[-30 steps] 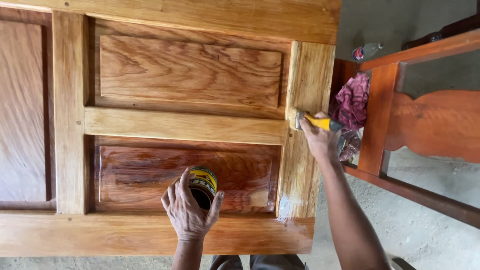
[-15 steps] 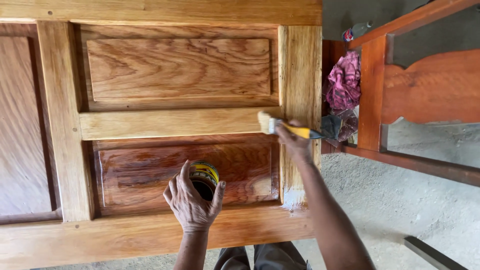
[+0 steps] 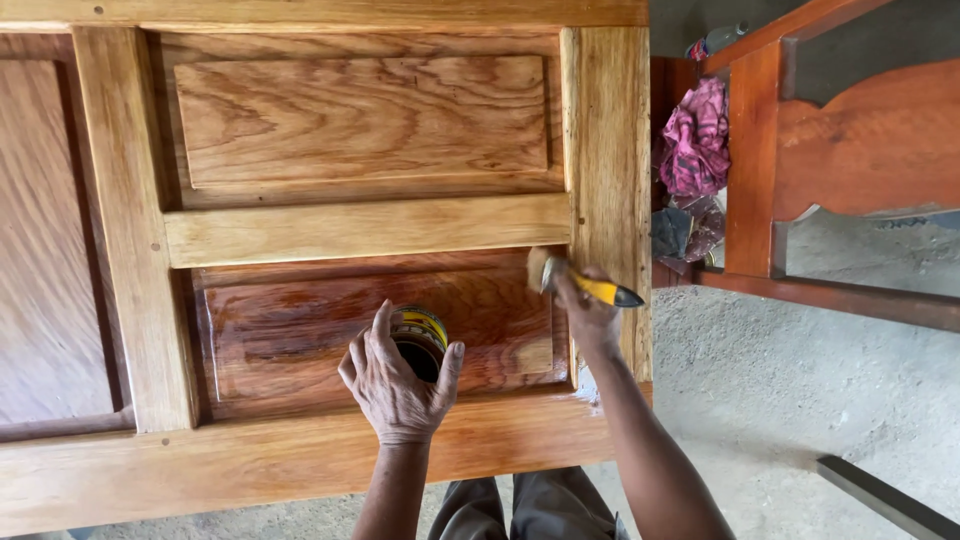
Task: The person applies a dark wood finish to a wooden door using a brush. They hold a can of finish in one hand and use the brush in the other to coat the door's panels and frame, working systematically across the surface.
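A panelled wooden door (image 3: 360, 230) lies flat in front of me. Its lower panel (image 3: 300, 330) is dark and glossy with wet finish. My left hand (image 3: 398, 380) grips a small open tin (image 3: 420, 338) that rests on that panel. My right hand (image 3: 588, 305) holds a paintbrush (image 3: 575, 281) with a yellow and black handle. The bristles touch the panel's upper right corner, beside the right stile (image 3: 608, 180).
To the right stands reddish-brown wooden furniture (image 3: 850, 150) with a pink rag (image 3: 695, 135) and dark cloths bunched against it. Below it lies a concrete floor (image 3: 780, 400) with a metal bar (image 3: 880, 500) at the lower right. My legs show under the door's near edge.
My right hand has brought the brush leftward and down from the right stile to the lower panel's upper right corner. My left hand stays on the tin.
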